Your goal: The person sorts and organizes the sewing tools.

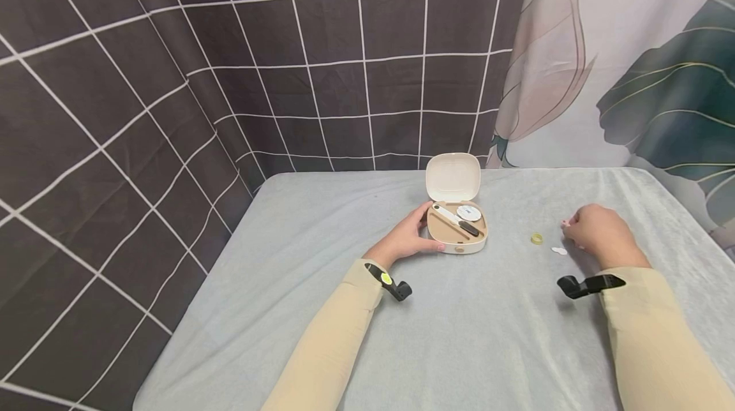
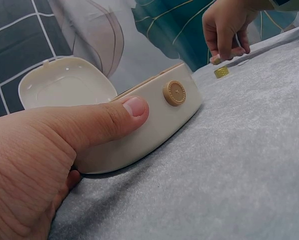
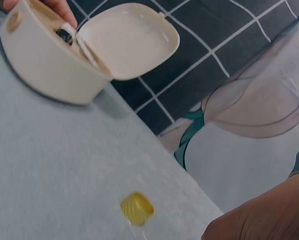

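Observation:
My left hand (image 1: 404,235) grips the left side of a cream box (image 1: 472,247), its thumb on the front wall near a round tan button (image 2: 174,93). The box's lid (image 1: 453,177) stands open. Inside, on a tan tray, lie a white-and-black handled tool (image 1: 456,219) and a round white disc (image 1: 469,213). Farther right, my right hand (image 1: 603,232) is low over the cloth, its fingertips pinching a small pale pink piece (image 2: 235,52), mostly hidden. Close by on the cloth are a yellow thimble-like ring (image 1: 536,239) and a small flat white piece (image 1: 559,250).
A grey-blue cloth (image 1: 459,334) covers the table. Behind it and to the left hangs a dark curtain with white grid lines (image 1: 321,92). A leaf-patterned curtain (image 1: 574,111) hangs at the back right. Black wrist cameras (image 1: 591,284) sit on both sleeves.

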`<state>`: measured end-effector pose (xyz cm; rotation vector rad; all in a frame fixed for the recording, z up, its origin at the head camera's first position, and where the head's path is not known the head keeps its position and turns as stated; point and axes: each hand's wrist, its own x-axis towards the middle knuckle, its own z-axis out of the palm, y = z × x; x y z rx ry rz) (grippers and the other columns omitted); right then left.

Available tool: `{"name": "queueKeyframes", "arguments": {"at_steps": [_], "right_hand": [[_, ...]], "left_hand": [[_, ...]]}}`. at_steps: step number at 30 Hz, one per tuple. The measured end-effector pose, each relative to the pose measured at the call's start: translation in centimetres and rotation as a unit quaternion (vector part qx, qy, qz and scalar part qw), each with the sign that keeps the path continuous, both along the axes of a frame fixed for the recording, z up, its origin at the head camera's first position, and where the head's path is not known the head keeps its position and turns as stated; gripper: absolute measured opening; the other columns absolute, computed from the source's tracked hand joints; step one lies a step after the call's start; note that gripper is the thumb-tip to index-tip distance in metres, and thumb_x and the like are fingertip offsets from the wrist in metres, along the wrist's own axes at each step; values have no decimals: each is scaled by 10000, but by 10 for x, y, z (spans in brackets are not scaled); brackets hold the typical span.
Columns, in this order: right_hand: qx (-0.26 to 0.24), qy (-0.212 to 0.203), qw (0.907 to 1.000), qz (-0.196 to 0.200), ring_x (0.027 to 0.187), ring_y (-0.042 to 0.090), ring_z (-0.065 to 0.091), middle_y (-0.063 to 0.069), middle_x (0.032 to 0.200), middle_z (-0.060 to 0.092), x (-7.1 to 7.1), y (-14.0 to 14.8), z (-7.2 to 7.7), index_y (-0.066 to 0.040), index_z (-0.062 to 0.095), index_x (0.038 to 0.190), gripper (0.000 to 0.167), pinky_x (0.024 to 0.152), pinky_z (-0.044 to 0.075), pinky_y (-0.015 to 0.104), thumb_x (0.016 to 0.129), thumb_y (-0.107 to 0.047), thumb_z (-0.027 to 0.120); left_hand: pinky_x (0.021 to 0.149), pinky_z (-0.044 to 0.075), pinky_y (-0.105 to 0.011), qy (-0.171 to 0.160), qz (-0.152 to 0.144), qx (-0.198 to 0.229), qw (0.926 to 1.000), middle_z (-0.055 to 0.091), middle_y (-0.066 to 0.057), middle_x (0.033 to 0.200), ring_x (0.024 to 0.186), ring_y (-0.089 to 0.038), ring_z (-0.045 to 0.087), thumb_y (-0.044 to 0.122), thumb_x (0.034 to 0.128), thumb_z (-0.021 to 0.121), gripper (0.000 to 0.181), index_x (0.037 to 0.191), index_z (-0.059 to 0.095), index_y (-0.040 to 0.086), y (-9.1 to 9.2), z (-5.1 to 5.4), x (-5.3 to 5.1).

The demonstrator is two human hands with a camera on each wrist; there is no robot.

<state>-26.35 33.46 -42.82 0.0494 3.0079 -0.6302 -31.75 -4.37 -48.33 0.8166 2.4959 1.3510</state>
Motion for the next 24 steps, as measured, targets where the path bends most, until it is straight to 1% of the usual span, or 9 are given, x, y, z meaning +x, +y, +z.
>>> {"name": "queueKeyframes", "arguments": {"at_steps": [4, 6, 12, 18, 24], "right_hand": [[-106, 163, 9998, 31, 618, 255, 529, 59, 642, 573, -3, -9, 7, 10, 643, 780, 307, 529, 382, 337, 970, -219, 565], [-171, 228, 9996, 13, 622, 255, 538, 54, 643, 585, -5, -14, 11, 25, 657, 817, 290, 528, 391, 336, 957, -218, 580], [-340, 348, 9988, 101, 640, 243, 575, 30, 648, 632, -11, -32, 20, 91, 681, 960, 249, 549, 410, 326, 897, -136, 601], [-611, 156, 9980, 66, 661, 231, 560, 27, 647, 616, -18, -55, 24, 85, 673, 1033, 249, 549, 404, 318, 916, -119, 590], [-949, 170, 9952, 158, 640, 194, 574, 32, 677, 639, -24, -78, 24, 95, 670, 1097, 290, 552, 442, 308, 933, -132, 596]], "left_hand": [[1162, 317, -220, 10, 9, -11, 10000, 363, -47, 1598, 1431, -146, 404, 263, 788, 890, 1035, 1606, 261, 177, 0, 0, 0], [1162, 317, -218, 15, -5, 19, 10000, 362, -44, 1599, 1432, -142, 401, 261, 788, 891, 1036, 1605, 261, 175, 0, 0, 0], [1159, 317, -210, 46, -44, 84, 9999, 367, -34, 1595, 1437, -121, 384, 239, 790, 890, 1020, 1600, 274, 170, 0, -1, -1], [1159, 314, -208, 40, -56, 117, 9999, 381, -25, 1586, 1439, -107, 376, 228, 790, 890, 1009, 1595, 284, 178, 1, -2, -1], [1166, 303, -210, 45, -88, 165, 9998, 392, -27, 1581, 1448, -108, 365, 217, 791, 888, 997, 1589, 292, 164, 0, -2, -1]]}}
